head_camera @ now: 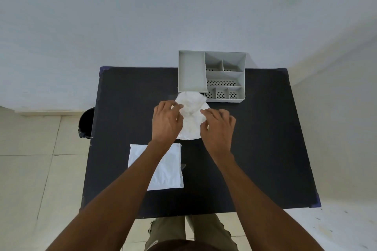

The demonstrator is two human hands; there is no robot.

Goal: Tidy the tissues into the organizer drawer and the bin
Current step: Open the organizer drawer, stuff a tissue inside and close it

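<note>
Both arms stretched forward over surface (255,149); left hand (166,122) and right hand (217,128), palms down, fingertips pinching crumpled tissue (190,112) edges.

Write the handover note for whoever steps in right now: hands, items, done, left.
Left hand and right hand both grip the crumpled tissue just in front of the grey organizer.
Flat tissue lies near the table's front edge, under the left forearm.
Black bin stands on the floor left of the table.
Done: nothing visibly stowed.
Left: both tissues.
</note>
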